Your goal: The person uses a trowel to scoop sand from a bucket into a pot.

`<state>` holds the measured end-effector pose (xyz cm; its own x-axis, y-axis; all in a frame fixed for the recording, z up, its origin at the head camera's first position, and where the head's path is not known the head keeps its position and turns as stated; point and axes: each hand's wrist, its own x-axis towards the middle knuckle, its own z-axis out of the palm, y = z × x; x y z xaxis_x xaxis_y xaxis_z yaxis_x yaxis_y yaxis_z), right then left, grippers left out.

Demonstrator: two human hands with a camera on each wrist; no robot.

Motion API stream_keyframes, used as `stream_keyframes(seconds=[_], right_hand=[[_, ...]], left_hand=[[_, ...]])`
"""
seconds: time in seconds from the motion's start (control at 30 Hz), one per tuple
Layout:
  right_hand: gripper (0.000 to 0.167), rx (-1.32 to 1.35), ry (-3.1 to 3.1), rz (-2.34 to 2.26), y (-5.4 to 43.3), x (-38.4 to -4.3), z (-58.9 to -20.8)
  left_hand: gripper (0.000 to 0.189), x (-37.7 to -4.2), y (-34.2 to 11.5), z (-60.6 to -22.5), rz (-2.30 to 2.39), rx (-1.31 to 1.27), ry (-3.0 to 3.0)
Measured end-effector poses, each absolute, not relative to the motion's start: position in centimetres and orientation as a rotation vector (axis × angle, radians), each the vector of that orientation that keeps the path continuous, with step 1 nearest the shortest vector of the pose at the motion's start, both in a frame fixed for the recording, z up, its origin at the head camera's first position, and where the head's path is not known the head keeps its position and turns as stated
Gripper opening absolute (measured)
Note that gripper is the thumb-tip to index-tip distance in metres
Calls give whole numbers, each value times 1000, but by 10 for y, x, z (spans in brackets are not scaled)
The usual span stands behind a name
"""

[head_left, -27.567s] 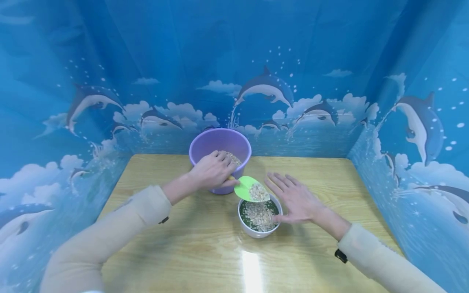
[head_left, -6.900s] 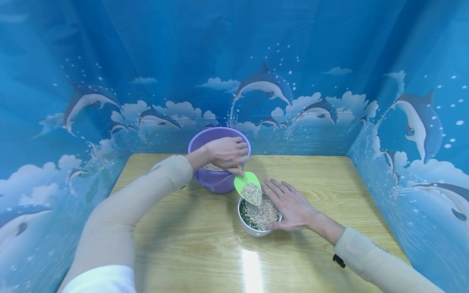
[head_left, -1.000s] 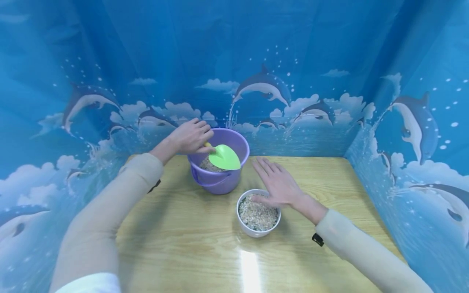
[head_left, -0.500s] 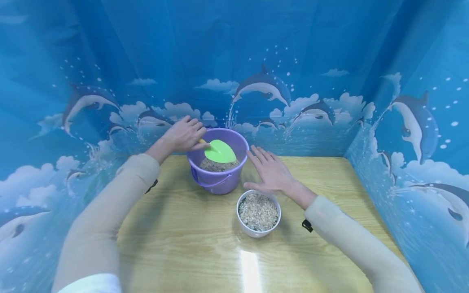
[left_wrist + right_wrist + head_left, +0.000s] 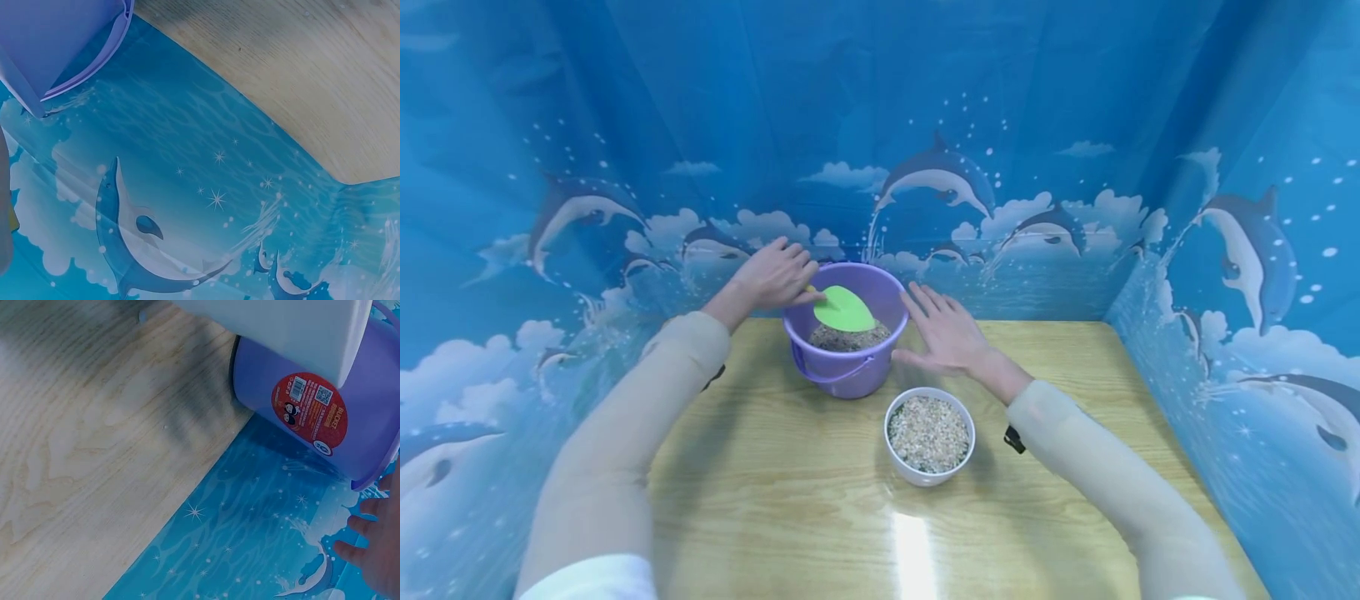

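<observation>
My left hand [image 5: 775, 277] grips the yellow handle of a green toy shovel [image 5: 844, 309], at the left rim of a purple bucket [image 5: 842, 375]. The shovel's blade hangs over the bucket's mouth, its visible face bare green. Pale gravel-like bits [image 5: 850, 337] lie at the bottom of the bucket. Fingers spread, my right hand [image 5: 946, 337] is by the bucket's right rim. In front stands a white bowl [image 5: 922, 477] filled with similar bits [image 5: 928, 433], a little green showing at the edge. The left wrist view has only a sliver of the handle [image 5: 12, 220].
A wooden table [image 5: 775, 500] carries the bucket and bowl. Blue dolphin-print cloth [image 5: 820, 125] surrounds it at the back and sides. In the right wrist view, a red label [image 5: 312, 412] shows on the bucket's side.
Since the oldest frame, bits have covered most of the bowl's green. The shovel has gone from the bowl to over the bucket. Lately my right hand moved from the bowl to the bucket's rim.
</observation>
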<state>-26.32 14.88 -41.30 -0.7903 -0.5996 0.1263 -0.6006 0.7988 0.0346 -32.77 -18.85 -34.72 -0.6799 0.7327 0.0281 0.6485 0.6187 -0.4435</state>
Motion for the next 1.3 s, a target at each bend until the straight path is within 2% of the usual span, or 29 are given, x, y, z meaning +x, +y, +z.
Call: stream_keyframes(seconds=[0.4, 0.97, 1.3], right_hand=[[128, 907, -2885, 46, 142, -276, -416], [100, 864, -2972, 72, 138, -289, -416], [101, 857, -2973, 57, 136, -288, -415]], left_hand=[[60, -333, -181, -348, 719, -1152, -2595], [64, -338, -168, -358, 1025, -1189, -2438], [68, -338, -164, -355, 1205, -1202, -2339]])
